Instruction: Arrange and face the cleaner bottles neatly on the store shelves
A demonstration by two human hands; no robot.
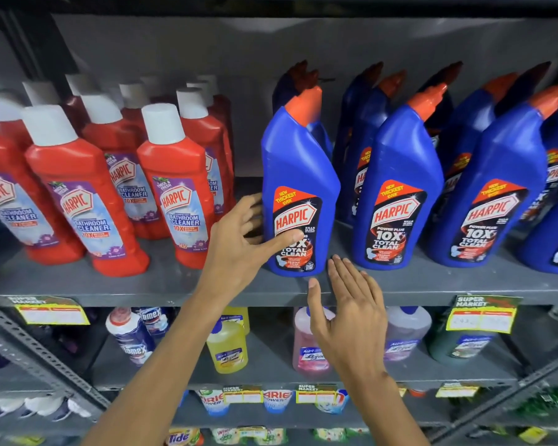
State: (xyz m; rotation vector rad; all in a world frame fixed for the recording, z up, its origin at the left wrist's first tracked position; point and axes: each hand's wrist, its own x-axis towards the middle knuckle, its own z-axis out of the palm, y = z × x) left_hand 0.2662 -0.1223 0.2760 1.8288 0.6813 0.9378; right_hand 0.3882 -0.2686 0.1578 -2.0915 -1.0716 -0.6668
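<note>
A blue Harpic bottle with an orange cap stands upright at the front of the grey shelf, label facing me. My left hand is spread around its lower left side, thumb lying across the label and fingers behind its left edge. My right hand hovers flat and open just below and right of the bottle's base, not touching it. More blue Harpic bottles stand in rows to the right. Red Harpic bathroom cleaner bottles with white caps fill the left half.
A gap separates the red bottles from the blue ones. Yellow price tags hang on the shelf edge. The lower shelf holds a Domex bottle, a yellow bottle and a pink bottle. Detergent packs lie further down.
</note>
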